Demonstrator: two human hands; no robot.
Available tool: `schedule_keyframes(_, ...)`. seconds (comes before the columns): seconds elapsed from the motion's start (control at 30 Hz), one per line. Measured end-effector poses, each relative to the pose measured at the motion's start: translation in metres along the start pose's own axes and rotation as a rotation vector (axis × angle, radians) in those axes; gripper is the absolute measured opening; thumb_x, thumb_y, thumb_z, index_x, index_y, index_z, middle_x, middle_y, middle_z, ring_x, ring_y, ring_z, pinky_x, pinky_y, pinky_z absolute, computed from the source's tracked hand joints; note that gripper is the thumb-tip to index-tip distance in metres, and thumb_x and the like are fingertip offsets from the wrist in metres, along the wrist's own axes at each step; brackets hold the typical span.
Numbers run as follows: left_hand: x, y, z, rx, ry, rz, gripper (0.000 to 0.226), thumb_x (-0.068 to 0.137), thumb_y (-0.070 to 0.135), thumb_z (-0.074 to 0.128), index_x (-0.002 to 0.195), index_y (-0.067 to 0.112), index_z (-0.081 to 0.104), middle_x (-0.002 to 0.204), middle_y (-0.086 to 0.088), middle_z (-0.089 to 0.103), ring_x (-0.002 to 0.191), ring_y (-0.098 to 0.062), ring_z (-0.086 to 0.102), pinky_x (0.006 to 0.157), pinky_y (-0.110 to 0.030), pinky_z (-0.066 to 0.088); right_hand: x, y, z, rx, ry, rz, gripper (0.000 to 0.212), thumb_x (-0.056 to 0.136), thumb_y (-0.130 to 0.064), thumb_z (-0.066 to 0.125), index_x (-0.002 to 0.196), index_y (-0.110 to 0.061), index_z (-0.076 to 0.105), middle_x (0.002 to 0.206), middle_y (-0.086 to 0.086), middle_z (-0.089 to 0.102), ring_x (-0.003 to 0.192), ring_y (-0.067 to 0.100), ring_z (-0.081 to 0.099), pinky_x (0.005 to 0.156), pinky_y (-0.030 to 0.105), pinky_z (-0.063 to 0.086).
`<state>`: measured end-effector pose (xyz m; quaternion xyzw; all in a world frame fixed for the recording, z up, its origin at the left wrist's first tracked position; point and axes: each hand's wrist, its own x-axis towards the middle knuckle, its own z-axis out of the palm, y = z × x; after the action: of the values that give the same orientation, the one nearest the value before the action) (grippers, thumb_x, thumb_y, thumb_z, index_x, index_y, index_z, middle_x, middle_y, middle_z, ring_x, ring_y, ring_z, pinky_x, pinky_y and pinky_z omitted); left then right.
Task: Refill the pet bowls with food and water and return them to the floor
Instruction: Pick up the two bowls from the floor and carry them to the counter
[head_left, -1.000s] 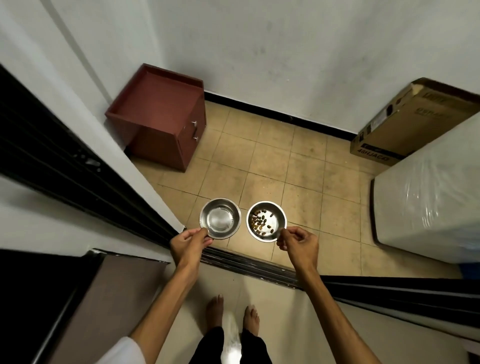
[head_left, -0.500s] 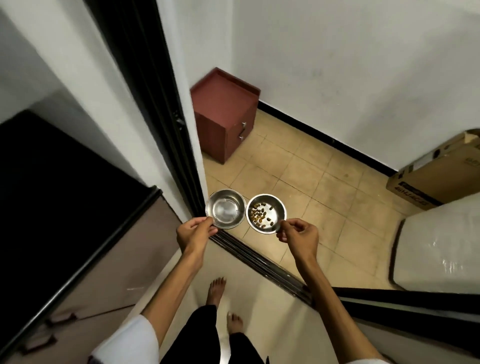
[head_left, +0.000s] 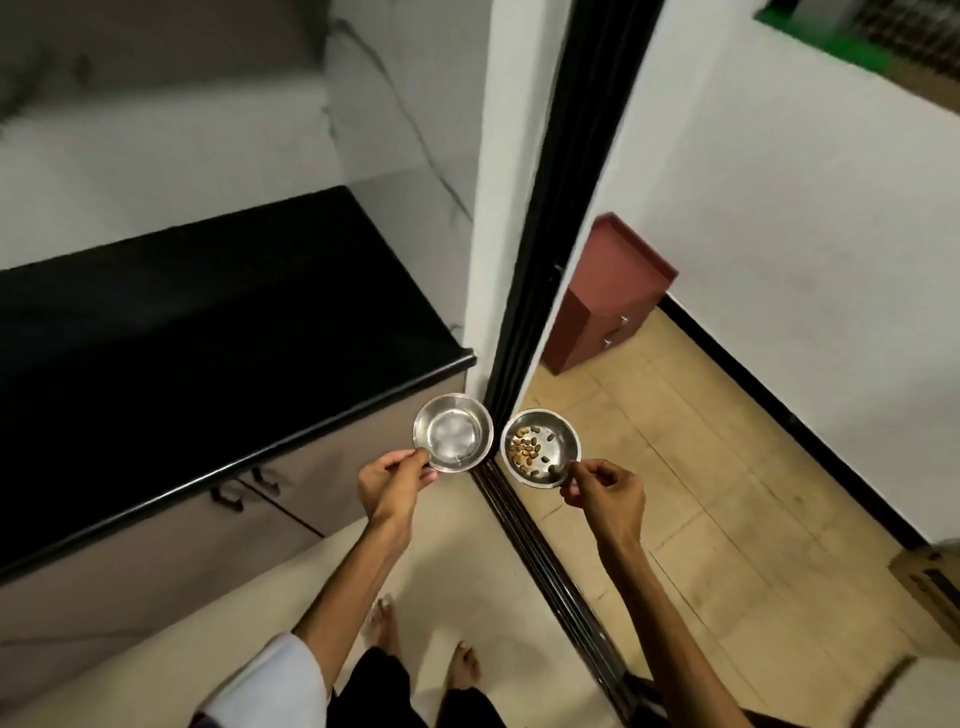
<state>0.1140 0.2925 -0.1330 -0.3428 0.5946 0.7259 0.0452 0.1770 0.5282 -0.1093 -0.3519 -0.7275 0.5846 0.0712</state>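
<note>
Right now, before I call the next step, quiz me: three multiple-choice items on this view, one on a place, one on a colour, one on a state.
1. Where is the bowl with kibble?
A. on the black countertop
B. held in the right hand
C. on the tiled floor

2. What colour is the small cabinet past the door track?
A. reddish brown
B. green
C. white

3. How is the left hand engaged?
A. hanging empty
B. flat on the counter
C. pinching the rim of the other steel bowl

Key: 1 B, the right hand pinches its rim in the air. 2 A, its top and sides are reddish brown. 3 C, fingers grip the bowl without kibble.
</note>
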Motion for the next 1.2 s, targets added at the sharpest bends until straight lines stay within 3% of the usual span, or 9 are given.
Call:
schedule_keyframes(0.3,0.025,0.033,-0.091,-0.107,0.134,0.038,0.015,0.087,-0.001,0.073,0.097,-0.012,0.069,0.073,-0.017,0.071,0.054,-0.015,0.069,0.058,-0.023,0.060,-0.029,-0.025,0.098,-0.036,-0.176,-0.060,0.017,0.086,-0.008,0.071,0.069,-0.009,0.076,0.061,0.013,0.071,0.061,0.026,0.068,0.074,0.057,0.062)
schedule_keyframes(0.57,0.071,0.064,-0.192,-0.165,0.260,0.038,0.009,0.087,-0.001,0.073,0.092,-0.008,0.069,0.072,-0.017,0.070,0.056,-0.021,0.068,0.059,-0.026,0.061,-0.065,-0.037,0.207,0.018,-0.275,-0.048,0.017,0.093,-0.005,0.072,0.076,-0.002,0.074,0.064,0.014,0.072,0.065,0.028,0.069,0.068,0.039,0.060)
schedule_keyframes(0.73,0.107,0.088,-0.250,-0.168,0.300,0.063,0.007,0.088,0.000,0.073,0.090,-0.006,0.070,0.071,-0.015,0.070,0.052,-0.014,0.069,0.056,-0.023,0.060,-0.087,-0.048,0.271,-0.003,-0.336,-0.092,0.013,0.093,-0.006,0.073,0.081,-0.002,0.076,0.068,0.012,0.075,0.065,0.022,0.072,0.065,0.034,0.059)
schedule_keyframes(0.83,0.125,0.100,-0.282,-0.163,0.331,0.062,0.009,0.087,0.003,0.075,0.090,-0.004,0.070,0.070,-0.013,0.072,0.057,-0.018,0.071,0.063,-0.029,0.063,-0.095,-0.054,0.308,-0.012,-0.365,-0.074,0.011,0.094,-0.006,0.073,0.084,-0.002,0.075,0.067,0.011,0.075,0.064,0.024,0.072,0.068,0.038,0.061)
schedule_keyframes(0.93,0.137,0.115,-0.312,-0.174,0.377,0.076,0.007,0.087,0.004,0.076,0.087,0.001,0.070,0.072,-0.014,0.072,0.062,-0.022,0.072,0.061,-0.025,0.062,-0.104,-0.057,0.343,-0.013,-0.410,-0.058,0.009,0.095,-0.007,0.072,0.088,-0.003,0.075,0.071,0.012,0.076,0.068,0.027,0.073,0.074,0.043,0.063)
schedule_keyframes(1.2,0.168,0.145,-0.361,-0.193,0.458,0.073,0.007,0.087,0.004,0.076,0.089,-0.001,0.070,0.081,-0.019,0.073,0.072,-0.027,0.074,0.062,-0.025,0.063,-0.118,-0.076,0.403,-0.028,-0.530,-0.065,0.009,0.097,-0.009,0.070,0.093,-0.003,0.075,0.076,0.012,0.077,0.073,0.026,0.076,0.070,0.035,0.064)
